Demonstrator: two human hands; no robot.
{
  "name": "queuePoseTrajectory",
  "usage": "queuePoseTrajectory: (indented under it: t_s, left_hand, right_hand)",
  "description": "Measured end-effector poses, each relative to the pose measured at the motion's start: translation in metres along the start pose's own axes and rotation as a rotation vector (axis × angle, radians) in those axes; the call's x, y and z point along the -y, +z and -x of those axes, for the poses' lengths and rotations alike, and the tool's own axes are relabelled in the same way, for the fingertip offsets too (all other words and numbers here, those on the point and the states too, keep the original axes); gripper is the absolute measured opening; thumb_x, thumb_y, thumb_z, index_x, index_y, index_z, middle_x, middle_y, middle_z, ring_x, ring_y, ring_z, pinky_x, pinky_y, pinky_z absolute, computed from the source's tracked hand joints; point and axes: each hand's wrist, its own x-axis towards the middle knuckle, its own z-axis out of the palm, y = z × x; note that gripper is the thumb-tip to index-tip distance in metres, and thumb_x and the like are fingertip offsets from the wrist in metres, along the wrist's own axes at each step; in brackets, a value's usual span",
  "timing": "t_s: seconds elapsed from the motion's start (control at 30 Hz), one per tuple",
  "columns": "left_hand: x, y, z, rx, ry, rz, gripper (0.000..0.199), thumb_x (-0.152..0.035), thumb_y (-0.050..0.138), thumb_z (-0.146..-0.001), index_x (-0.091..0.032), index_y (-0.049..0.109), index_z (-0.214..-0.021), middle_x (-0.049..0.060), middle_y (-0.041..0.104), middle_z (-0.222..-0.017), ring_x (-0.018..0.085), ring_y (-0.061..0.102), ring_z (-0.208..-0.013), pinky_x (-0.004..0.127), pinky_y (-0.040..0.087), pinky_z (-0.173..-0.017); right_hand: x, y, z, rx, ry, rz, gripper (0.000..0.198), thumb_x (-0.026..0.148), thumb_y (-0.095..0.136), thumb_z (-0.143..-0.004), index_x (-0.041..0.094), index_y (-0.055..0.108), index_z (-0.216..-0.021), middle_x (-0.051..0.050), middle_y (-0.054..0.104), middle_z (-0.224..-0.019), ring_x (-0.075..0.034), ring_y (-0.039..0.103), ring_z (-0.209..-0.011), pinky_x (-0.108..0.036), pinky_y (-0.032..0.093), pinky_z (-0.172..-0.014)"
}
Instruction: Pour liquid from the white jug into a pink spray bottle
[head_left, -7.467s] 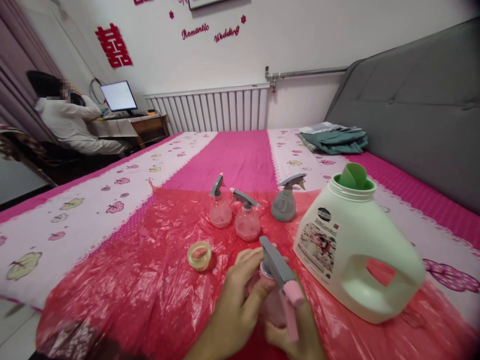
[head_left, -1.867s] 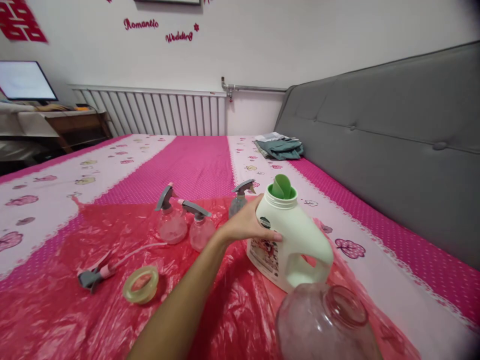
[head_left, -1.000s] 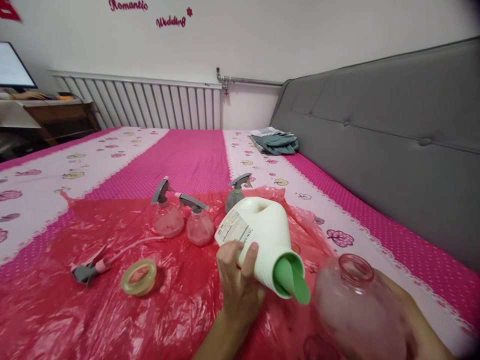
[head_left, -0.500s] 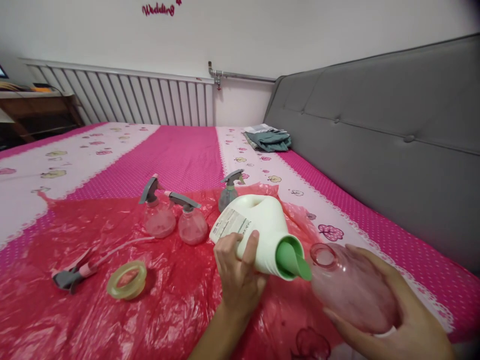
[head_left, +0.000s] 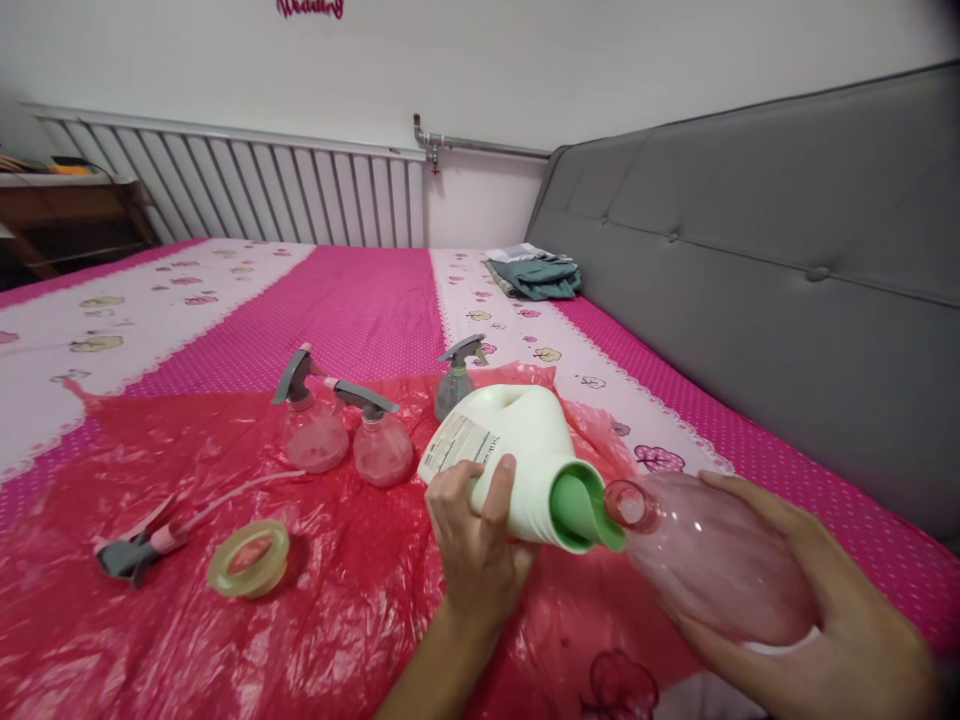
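Note:
My left hand (head_left: 480,530) grips a white detergent jug (head_left: 517,440), tipped so its green spout (head_left: 589,510) points right. Around the body of a clear pinkish bottle (head_left: 720,560) my right hand (head_left: 832,620) is closed; the bottle leans with its open neck right by the spout. Whether liquid flows between them I cannot tell. Left of the jug stand two spray bottles with grey triggers, one spray bottle (head_left: 315,435) behind the other spray bottle (head_left: 383,450). A third spray bottle (head_left: 454,390) is partly hidden behind the jug.
Red plastic sheeting (head_left: 360,620) covers the near bed. On it lie a loose spray head (head_left: 135,555) with a tube and a yellowish ring (head_left: 249,560). Folded clothes (head_left: 534,275) rest by the grey headboard (head_left: 735,220). A radiator (head_left: 247,185) lines the wall.
The bottle in my right hand has tilted further over, its neck moving left up against the green spout. The jug stays almost in place, and the whole view has shifted slightly.

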Motion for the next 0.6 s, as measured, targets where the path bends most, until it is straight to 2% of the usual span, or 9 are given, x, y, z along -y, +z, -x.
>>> queuePoseTrajectory:
  t_s: [0.17, 0.4, 0.6]
  left_hand:
    - [-0.003, 0.0, -0.002, -0.009, -0.013, -0.022, 0.072, -0.023, 0.064, -0.092, -0.029, 0.033, -0.157, 0.014, 0.045, -0.123, 0.032, 0.05, -0.111, 0.049, 0.047, -0.092]
    - [-0.003, 0.0, -0.004, -0.004, -0.017, -0.012, 0.069, -0.027, 0.062, -0.095, -0.028, 0.033, -0.157, 0.014, 0.044, -0.124, 0.032, 0.049, -0.111, 0.049, 0.046, -0.091]
    - [-0.004, 0.0, -0.005, -0.007, -0.029, -0.015, 0.066, -0.026, 0.062, -0.094, -0.028, 0.035, -0.155, 0.014, 0.045, -0.124, 0.031, 0.049, -0.11, 0.048, 0.046, -0.091]
  right_hand:
    - [0.009, -0.004, -0.003, 0.016, -0.006, -0.028, 0.072, 0.071, 0.068, -0.079, 0.035, 0.054, -0.14, -0.002, 0.06, -0.132, -0.032, 0.065, -0.111, -0.052, 0.052, -0.108]
    - [0.008, -0.007, -0.01, 0.027, -0.026, -0.024, 0.071, 0.071, 0.066, -0.078, 0.038, 0.053, -0.138, 0.0, 0.061, -0.128, -0.032, 0.064, -0.112, -0.054, 0.052, -0.107]
    - [0.009, -0.012, -0.016, 0.069, -0.006, 0.024, 0.07, 0.072, 0.063, -0.077, 0.042, 0.05, -0.139, 0.003, 0.058, -0.137, -0.036, 0.059, -0.124, -0.06, 0.051, -0.105]
